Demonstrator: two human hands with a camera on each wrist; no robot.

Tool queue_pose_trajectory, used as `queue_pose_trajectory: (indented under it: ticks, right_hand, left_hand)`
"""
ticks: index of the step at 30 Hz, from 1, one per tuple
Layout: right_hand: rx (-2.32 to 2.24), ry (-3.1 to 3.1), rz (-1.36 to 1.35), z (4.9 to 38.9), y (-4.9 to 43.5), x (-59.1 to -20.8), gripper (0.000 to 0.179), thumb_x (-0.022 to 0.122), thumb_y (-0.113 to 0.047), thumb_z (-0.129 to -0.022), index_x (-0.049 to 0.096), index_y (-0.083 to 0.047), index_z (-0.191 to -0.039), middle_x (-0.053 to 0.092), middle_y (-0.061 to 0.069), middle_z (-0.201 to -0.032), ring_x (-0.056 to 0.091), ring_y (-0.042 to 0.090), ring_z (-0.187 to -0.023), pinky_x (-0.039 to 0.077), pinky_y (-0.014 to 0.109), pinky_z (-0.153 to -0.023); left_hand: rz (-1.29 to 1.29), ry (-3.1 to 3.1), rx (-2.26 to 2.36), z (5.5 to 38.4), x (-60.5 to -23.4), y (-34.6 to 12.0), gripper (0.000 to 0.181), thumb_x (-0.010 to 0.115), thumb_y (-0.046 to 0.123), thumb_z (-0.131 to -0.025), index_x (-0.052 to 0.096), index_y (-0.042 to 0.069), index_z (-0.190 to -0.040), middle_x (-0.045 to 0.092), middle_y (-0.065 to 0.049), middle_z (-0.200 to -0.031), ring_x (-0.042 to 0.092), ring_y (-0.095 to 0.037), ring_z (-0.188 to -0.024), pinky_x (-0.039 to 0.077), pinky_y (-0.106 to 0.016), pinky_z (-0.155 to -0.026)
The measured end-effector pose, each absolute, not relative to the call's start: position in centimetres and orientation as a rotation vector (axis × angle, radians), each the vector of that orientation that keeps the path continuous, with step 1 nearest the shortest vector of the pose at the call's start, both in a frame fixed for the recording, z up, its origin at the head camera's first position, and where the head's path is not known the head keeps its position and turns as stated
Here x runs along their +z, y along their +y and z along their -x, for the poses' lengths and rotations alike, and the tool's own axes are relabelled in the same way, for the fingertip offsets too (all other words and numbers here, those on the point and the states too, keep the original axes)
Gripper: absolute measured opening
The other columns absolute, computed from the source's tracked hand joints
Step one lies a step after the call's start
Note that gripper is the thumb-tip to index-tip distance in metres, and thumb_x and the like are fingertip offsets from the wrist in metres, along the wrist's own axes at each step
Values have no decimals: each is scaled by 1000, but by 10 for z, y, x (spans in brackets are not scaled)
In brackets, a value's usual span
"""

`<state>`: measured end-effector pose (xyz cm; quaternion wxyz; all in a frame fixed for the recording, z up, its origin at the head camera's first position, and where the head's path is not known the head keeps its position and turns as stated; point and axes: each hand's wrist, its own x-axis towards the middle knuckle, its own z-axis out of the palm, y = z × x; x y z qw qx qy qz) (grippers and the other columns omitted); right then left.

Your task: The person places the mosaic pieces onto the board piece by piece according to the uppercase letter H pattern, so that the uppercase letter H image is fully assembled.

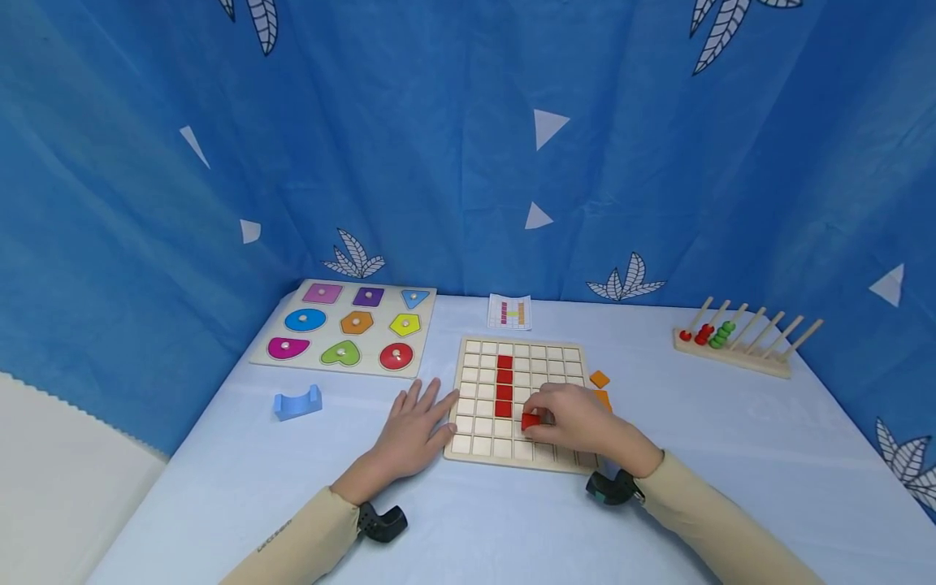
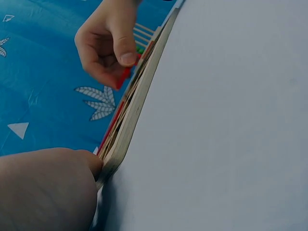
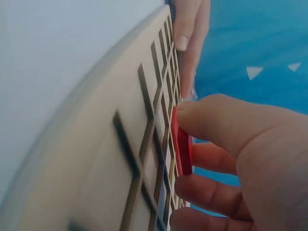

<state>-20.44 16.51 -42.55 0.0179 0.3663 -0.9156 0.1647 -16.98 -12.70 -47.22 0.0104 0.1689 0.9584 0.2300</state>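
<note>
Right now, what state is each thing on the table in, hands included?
Grid board: flat, four red squares showing in one column.
Left hand: spread open at the board's left edge.
Right hand: pinching another red square.
Orange pieces: loose beside the board.
Shape puzzle: all nine shapes seated.
Bead stand: three pegs beaded, four bare.
Blue block: hollow side up.
Printed card: flat, face up.

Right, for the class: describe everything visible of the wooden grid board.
The grid board looks like pale wood, with rounded corners and ridges parting square cells. It lies flat on the table, four red tiles set in one column. The left hand touches its left edge; the right hand pinches another red tile over it, contact unclear.
</note>
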Motion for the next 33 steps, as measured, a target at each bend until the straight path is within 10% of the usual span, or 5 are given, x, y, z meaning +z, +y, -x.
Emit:
queue_pose_trajectory:
  ticks: [33]
  right_hand:
    - [559, -2859, -1188, 208, 131, -435, 22, 80, -32, -86, 78, -17, -102, 69, -10, -86, 52, 2, -73, 49, 17, -67]
  left_hand:
    - [-525, 2985, 697, 170, -472, -128, 55, 52, 36, -103, 46, 17, -155, 32, -20, -166, 17, -48, -156, 15, -68, -123]
